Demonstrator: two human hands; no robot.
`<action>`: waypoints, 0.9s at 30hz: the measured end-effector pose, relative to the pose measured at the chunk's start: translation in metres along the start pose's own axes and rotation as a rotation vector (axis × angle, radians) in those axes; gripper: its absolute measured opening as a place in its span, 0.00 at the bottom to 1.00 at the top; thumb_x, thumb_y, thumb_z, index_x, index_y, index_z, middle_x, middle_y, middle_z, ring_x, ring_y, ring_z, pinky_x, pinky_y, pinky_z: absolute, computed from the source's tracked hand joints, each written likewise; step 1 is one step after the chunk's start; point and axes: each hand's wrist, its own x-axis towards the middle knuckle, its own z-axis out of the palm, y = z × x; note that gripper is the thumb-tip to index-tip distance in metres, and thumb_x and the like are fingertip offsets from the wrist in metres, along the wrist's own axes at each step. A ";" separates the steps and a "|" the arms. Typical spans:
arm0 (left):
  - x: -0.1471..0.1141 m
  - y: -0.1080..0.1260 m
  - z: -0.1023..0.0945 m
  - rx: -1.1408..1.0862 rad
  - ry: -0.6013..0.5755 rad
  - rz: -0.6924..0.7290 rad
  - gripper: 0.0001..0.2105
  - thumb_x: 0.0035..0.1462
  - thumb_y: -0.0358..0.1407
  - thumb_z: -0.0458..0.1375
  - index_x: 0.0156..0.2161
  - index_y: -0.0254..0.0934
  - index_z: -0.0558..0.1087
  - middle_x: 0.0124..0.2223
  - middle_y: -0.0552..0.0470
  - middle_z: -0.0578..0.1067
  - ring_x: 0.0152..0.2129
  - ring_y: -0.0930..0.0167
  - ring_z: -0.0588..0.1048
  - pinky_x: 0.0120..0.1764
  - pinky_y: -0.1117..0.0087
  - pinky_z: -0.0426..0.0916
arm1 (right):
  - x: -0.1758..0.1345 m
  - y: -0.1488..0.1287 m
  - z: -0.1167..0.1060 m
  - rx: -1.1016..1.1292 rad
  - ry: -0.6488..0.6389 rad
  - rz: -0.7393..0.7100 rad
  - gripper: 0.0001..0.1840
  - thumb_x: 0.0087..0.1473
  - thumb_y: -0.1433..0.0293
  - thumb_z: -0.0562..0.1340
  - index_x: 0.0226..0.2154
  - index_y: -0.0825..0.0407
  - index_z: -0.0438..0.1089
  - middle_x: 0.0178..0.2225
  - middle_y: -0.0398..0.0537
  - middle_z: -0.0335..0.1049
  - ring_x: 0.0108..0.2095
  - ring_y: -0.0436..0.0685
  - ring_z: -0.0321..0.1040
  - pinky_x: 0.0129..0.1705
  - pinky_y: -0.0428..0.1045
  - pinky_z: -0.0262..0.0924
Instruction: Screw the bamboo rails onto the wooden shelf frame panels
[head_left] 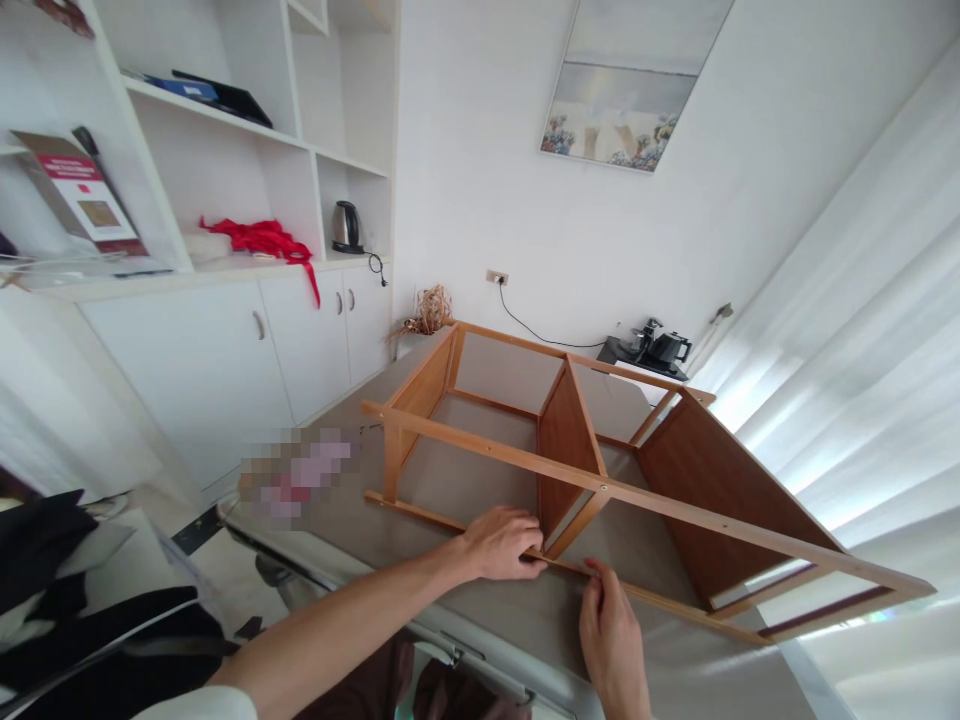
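Observation:
A wooden shelf rack lies on its side on the table, its several flat boards standing on edge between slim rails. My left hand is closed around the near lower rail, right by the foot of the middle board. To its right, my right hand is held low beside the same rail, fingers curled and fingertips close against the wood. Whatever may be between those fingers is hidden.
The grey table carries the rack, with a blurred pinkish patch at its left. White cabinets stand behind on the left, holding a kettle and red cloth. A black tea set is beyond the rack; curtains hang right.

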 end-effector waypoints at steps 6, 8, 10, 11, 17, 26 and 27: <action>-0.003 0.003 -0.020 -0.037 -0.070 0.007 0.10 0.61 0.40 0.60 0.40 0.35 0.79 0.40 0.43 0.80 0.42 0.61 0.79 0.45 0.62 0.74 | 0.008 0.019 0.019 -0.031 -0.065 -0.089 0.33 0.64 0.45 0.46 0.43 0.53 0.73 0.41 0.59 0.79 0.41 0.66 0.78 0.45 0.59 0.70; -0.020 0.005 -0.043 -0.071 -0.081 -0.004 0.13 0.60 0.38 0.61 0.46 0.33 0.78 0.46 0.40 0.80 0.47 0.59 0.77 0.50 0.61 0.72 | 0.008 0.030 0.022 -0.057 -0.062 -0.120 0.32 0.64 0.47 0.46 0.44 0.53 0.73 0.41 0.58 0.79 0.41 0.64 0.78 0.44 0.57 0.71; -0.046 0.003 -0.072 -0.144 -0.113 -0.013 0.11 0.61 0.40 0.61 0.47 0.39 0.78 0.45 0.47 0.82 0.45 0.65 0.79 0.50 0.67 0.71 | 0.007 0.041 0.022 -0.070 -0.090 -0.129 0.30 0.64 0.49 0.48 0.45 0.53 0.73 0.43 0.56 0.79 0.43 0.63 0.78 0.44 0.56 0.72; -0.061 0.000 -0.088 -0.186 -0.137 -0.037 0.08 0.63 0.39 0.59 0.44 0.42 0.79 0.41 0.52 0.83 0.40 0.70 0.80 0.46 0.71 0.72 | 0.007 0.047 0.022 -0.080 -0.104 -0.120 0.29 0.64 0.49 0.49 0.46 0.52 0.73 0.44 0.55 0.79 0.43 0.63 0.78 0.43 0.55 0.72; -0.154 -0.067 -0.169 -0.554 -0.490 -0.544 0.14 0.61 0.45 0.58 0.33 0.38 0.80 0.33 0.52 0.83 0.27 0.72 0.80 0.29 0.76 0.71 | 0.006 0.059 0.023 -0.082 -0.174 -0.065 0.25 0.61 0.51 0.54 0.48 0.50 0.74 0.46 0.54 0.78 0.42 0.63 0.79 0.40 0.53 0.73; -0.156 -0.199 -0.206 -0.212 -0.115 -0.858 0.16 0.65 0.42 0.59 0.53 0.34 0.72 0.52 0.45 0.75 0.45 0.65 0.76 0.47 0.58 0.75 | 0.002 0.026 0.023 -0.088 -0.051 0.002 0.33 0.60 0.44 0.48 0.44 0.51 0.74 0.41 0.53 0.79 0.39 0.63 0.78 0.41 0.56 0.71; -0.147 -0.206 -0.203 -0.197 -0.093 -0.853 0.17 0.66 0.42 0.59 0.54 0.35 0.72 0.54 0.45 0.74 0.47 0.64 0.75 0.48 0.57 0.74 | 0.003 0.022 0.021 -0.082 -0.053 0.003 0.33 0.60 0.44 0.49 0.44 0.52 0.74 0.41 0.54 0.79 0.38 0.62 0.78 0.41 0.55 0.71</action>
